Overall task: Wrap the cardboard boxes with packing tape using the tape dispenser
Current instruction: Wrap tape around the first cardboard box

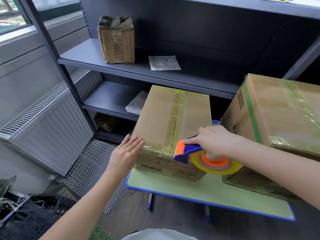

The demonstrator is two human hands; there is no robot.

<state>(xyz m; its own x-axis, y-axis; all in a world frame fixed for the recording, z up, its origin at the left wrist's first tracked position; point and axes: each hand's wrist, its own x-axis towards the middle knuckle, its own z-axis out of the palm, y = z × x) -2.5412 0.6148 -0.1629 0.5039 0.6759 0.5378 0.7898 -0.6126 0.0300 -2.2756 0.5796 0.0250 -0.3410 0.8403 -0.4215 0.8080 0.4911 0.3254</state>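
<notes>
A brown cardboard box (166,116) with tape along its top seam and edges stands on a small green table (225,193) with a blue rim. My left hand (127,153) lies flat against the box's near left corner, fingers together. My right hand (214,141) grips a blue and orange tape dispenser (187,150) carrying a yellowish tape roll (216,166). The dispenser's orange blade end touches the box's near top edge, right of the seam. A larger taped box (280,122) stands to the right on the same table.
Behind the table is a dark grey metal shelf unit (121,66) holding a small taped box (116,40), a paper sheet (164,62) and a white bag (136,103) lower down. A radiator (50,129) lines the left wall. Wire mesh (90,163) lies on the floor.
</notes>
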